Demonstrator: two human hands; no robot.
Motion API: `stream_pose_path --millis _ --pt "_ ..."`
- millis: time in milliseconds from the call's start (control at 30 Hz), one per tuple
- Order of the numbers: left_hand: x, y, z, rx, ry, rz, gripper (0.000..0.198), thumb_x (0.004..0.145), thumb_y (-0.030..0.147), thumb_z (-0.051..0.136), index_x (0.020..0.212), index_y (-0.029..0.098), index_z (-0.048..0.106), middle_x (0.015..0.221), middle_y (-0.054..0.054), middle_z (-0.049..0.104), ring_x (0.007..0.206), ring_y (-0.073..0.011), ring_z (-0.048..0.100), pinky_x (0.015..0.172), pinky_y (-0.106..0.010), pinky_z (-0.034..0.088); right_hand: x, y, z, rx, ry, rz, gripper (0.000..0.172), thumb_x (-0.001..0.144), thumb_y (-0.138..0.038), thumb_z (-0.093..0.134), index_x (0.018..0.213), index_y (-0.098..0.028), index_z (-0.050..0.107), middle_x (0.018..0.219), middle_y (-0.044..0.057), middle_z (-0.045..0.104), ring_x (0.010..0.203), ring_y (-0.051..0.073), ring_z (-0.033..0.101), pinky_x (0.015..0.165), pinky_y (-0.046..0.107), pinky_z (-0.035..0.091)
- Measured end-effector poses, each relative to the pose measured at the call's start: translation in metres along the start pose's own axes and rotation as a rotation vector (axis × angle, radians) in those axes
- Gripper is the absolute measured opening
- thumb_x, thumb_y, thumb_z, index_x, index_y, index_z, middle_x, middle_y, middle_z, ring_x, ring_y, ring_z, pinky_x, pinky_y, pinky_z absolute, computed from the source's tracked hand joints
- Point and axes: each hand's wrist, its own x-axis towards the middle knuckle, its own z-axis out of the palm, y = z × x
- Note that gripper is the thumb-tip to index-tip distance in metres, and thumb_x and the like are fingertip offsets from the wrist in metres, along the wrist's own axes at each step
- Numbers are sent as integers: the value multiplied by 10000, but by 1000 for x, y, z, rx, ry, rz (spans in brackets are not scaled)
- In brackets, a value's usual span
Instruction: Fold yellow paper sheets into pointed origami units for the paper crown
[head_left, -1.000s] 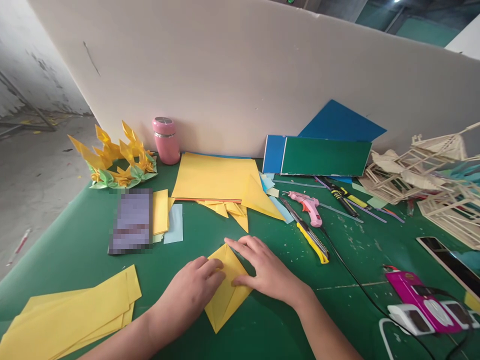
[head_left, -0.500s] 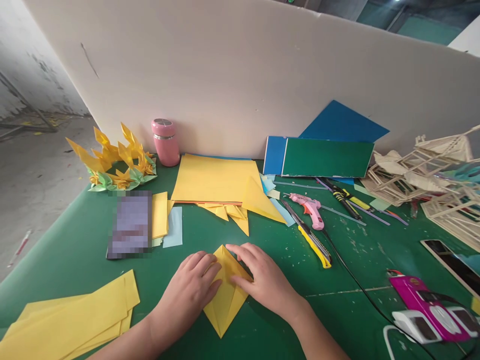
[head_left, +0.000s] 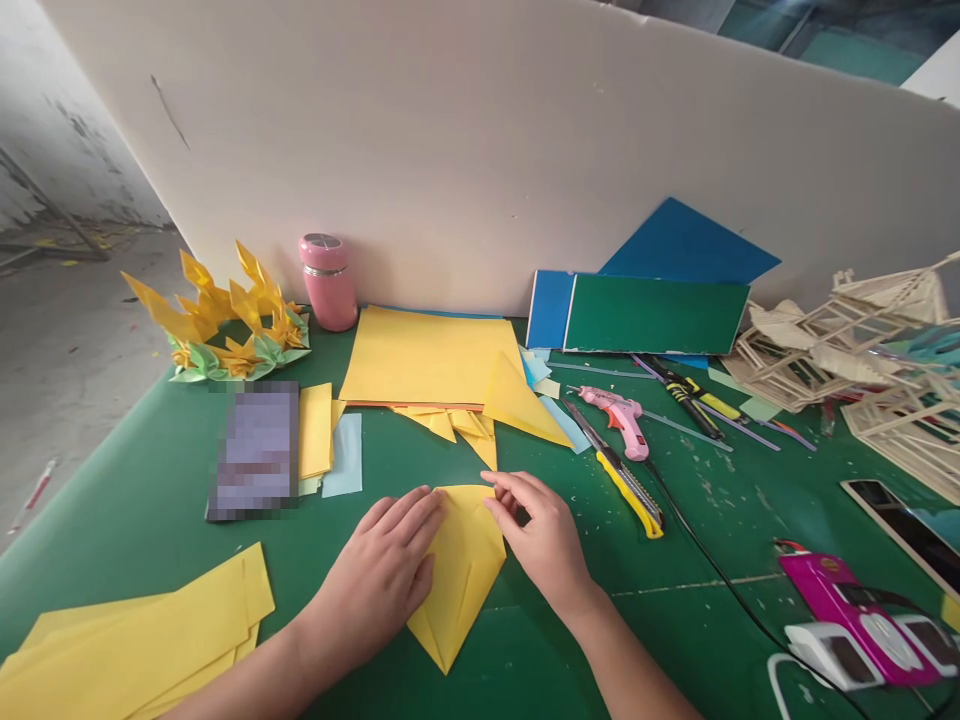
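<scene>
A folded yellow paper piece (head_left: 459, 570) lies on the green table (head_left: 150, 500), its point toward me. My left hand (head_left: 386, 575) lies flat on its left half, fingers stretched out and pressing it down. My right hand (head_left: 544, 535) is at the paper's upper right corner, with thumb and fingers pinched on that edge. A stack of yellow sheets (head_left: 431, 357) with small folded yellow triangles (head_left: 457, 425) lies just behind the hands.
Yellow strips (head_left: 142, 640) lie at front left, folded yellow-green paper flowers (head_left: 225, 320) and a pink cup (head_left: 328, 282) at back left. To the right: a yellow utility knife (head_left: 626, 482), pink glue gun (head_left: 619, 415), blue and green boards (head_left: 652, 312), wooden stick models (head_left: 862, 350), a magenta device (head_left: 840, 600).
The paper's top point has been folded down, so its upper edge is now flat. My right hand moved from lying on the paper to its upper right corner; my left hand slid further onto it.
</scene>
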Motion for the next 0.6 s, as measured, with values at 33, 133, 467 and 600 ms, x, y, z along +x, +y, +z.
stream_pose_path --millis 33,133,467,600 --pt "1 0 -1 -2 -4 -4 408 911 166 334 1234 173 582 1283 -54 611 1170 -211 545 956 -347 412 0 0 0 0 5 -10 215 895 -201 485 1003 -180 669 756 49 644 614 150 586 580 266 528" --pt "2 0 -2 -18 -18 -10 413 898 144 336 1214 178 599 1282 -57 610 1169 -222 549 940 -359 431 0 -1 2 -11 3 -67 196 896 -175 494 937 -193 685 803 59 673 706 170 621 646 289 540" --pt "5 -2 -1 -93 -13 -78 472 851 90 327 1256 159 558 1274 -85 605 1130 -209 564 944 -355 442 2 1 3 -43 -64 -252 237 908 -126 490 883 -213 709 766 49 640 745 174 591 649 300 518" --pt "6 -3 -4 -62 -41 -23 489 854 55 276 1253 134 547 1359 -89 540 1131 -192 570 920 -338 452 2 1 1 -38 -74 -271 237 920 -138 487 879 -213 708 773 50 640 748 173 584 649 300 519"
